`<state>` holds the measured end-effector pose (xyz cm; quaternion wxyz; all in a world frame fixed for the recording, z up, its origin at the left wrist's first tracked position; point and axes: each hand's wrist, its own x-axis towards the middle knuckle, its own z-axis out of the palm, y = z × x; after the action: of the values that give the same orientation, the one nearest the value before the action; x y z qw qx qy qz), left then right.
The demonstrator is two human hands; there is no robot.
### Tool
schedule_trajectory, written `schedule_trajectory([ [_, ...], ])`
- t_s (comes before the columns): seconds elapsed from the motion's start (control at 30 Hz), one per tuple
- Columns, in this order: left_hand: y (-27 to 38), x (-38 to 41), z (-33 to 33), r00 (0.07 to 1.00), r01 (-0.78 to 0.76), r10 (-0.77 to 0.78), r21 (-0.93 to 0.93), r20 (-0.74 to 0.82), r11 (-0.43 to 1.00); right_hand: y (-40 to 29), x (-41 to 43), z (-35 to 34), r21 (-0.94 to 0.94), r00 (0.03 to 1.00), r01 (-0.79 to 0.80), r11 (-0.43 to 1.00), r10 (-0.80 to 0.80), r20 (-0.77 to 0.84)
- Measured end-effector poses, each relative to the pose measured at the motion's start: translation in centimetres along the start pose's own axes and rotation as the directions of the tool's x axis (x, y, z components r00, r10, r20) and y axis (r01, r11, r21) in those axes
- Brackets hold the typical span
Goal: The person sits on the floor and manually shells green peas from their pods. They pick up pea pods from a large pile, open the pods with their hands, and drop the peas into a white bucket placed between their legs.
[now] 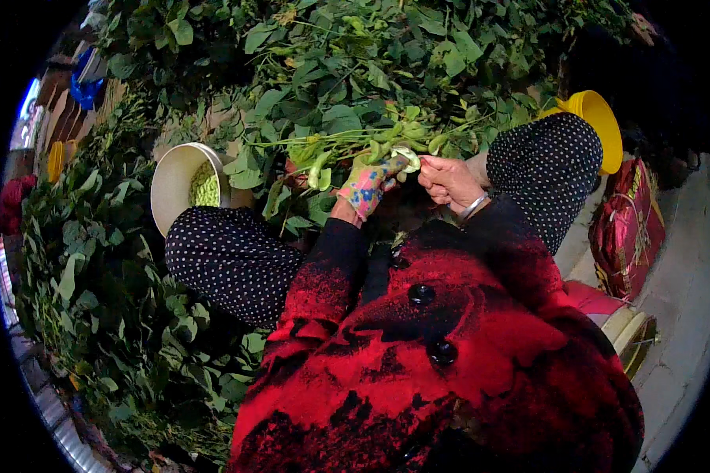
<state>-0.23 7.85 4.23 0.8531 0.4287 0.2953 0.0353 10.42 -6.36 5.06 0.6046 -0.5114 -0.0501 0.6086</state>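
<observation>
My left hand [368, 184], in a patterned fingerless-looking glove, is closed around a leafy bean plant stem with green pods [384, 139]. An opened pale pod [407, 158] shows at its fingertips. My bare right hand [446, 182], with a silver bangle at the wrist, has thumb and forefinger pinched together at the right end of that pod; whether it grips the pod is hard to tell. The stems stretch sideways in front of both hands. To the left, beside my knee, a tilted white bucket [180, 177] holds shelled green beans [204, 186].
Cut leafy bean plants [343, 65] are heaped ahead and along the left side [124, 284]. A yellow bucket [602, 130] stands beyond my right knee. A red bundled sack [628, 230] lies on the paved floor [686, 248] at right, near a round container [630, 337].
</observation>
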Motion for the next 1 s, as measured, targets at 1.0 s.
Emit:
schedule_trajectory([
  [1.0,-5.9,1.9,-0.9,0.998,0.061,-0.052,-0.360,0.036,0.931,1.6,1.9,1.5,-0.876,0.639,0.301,0.376,-0.762,-0.108],
])
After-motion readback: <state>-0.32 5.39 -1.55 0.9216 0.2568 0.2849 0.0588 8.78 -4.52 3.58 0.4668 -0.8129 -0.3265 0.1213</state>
